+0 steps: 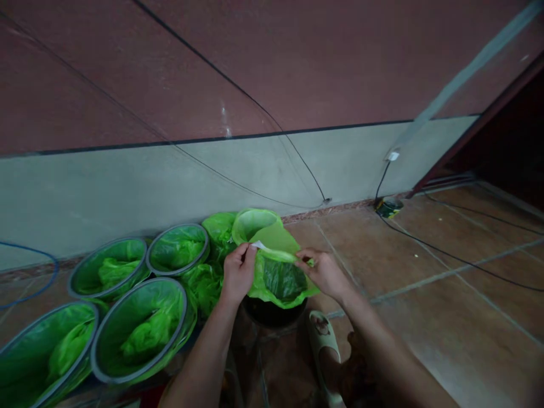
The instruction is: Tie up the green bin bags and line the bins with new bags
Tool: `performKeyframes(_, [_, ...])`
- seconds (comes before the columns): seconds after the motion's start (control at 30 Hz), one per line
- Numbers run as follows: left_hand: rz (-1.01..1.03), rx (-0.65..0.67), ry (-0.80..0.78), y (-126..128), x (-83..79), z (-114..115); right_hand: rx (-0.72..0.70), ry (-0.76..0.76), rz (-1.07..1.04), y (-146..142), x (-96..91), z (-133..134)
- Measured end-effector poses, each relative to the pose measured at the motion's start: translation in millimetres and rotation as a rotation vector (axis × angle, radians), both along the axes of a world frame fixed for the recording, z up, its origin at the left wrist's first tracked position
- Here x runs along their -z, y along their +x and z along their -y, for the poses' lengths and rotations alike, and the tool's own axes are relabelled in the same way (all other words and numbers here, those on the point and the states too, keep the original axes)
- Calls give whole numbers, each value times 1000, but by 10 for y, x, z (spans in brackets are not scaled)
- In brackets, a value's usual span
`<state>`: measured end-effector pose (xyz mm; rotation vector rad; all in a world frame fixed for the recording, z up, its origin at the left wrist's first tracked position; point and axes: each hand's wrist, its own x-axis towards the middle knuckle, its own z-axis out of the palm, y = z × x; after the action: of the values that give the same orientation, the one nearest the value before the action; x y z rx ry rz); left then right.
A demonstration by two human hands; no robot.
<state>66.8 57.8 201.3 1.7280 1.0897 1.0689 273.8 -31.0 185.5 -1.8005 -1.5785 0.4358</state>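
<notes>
Both my hands hold a thin green plastic bag [278, 275] stretched open above a dark bin [272, 313] on the floor. My left hand [238, 273] pinches the bag's rim on the left side. My right hand [323, 273] pinches the rim on the right side. The bag's mouth hangs open between them, partly draped over the dark bin's top.
Several grey-rimmed bins lined with green bags [140, 328] stand to the left along the wall [127, 181]. Another green-lined bin [254, 222] sits behind the held bag. My slippered foot [325, 340] is below. Black cables [446, 252] cross the tiled floor at right.
</notes>
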Motion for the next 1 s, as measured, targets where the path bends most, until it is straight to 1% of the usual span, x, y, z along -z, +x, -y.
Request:
performKeyframes(0.07, [18,52,-11,11,-16,19,32,28,38,-43,-28,-16])
performKeyframes(0.17, [-4,156,-29,0,-49,57,212,127,82,-28,-73,-30])
performKeyframes(0.27, [-79,322,-69,-25,-39,96,378,191,96,54,-120,-30])
performKeyframes(0.33, [-160,431,-53,-35,4,108,430,219,96,110,-151,-23])
performKeyframes(0.37, [-216,457,-20,-37,31,106,442,247,96,134,-165,-17])
performKeyframes(0.4, [-274,455,27,-38,57,96,445,284,104,156,-179,-11])
performKeyframes(0.47, [-364,366,135,-52,100,52,441,363,137,201,-202,5])
performKeyframes(0.57, [-406,114,259,-130,117,-66,420,414,218,286,-223,35])
performKeyframes(0.63, [-432,-57,309,-228,100,-159,420,419,259,355,-225,55])
performKeyframes(0.7, [-458,-195,336,-346,75,-242,444,422,291,428,-218,73])
performKeyframes(0.77, [-476,-311,344,-466,53,-308,488,416,323,502,-206,92])
performKeyframes(0.83, [-484,-395,331,-577,41,-360,541,406,349,579,-193,114])
performKeyframes(1.0, [-396,-531,177,-763,53,-453,726,396,347,799,-162,202])
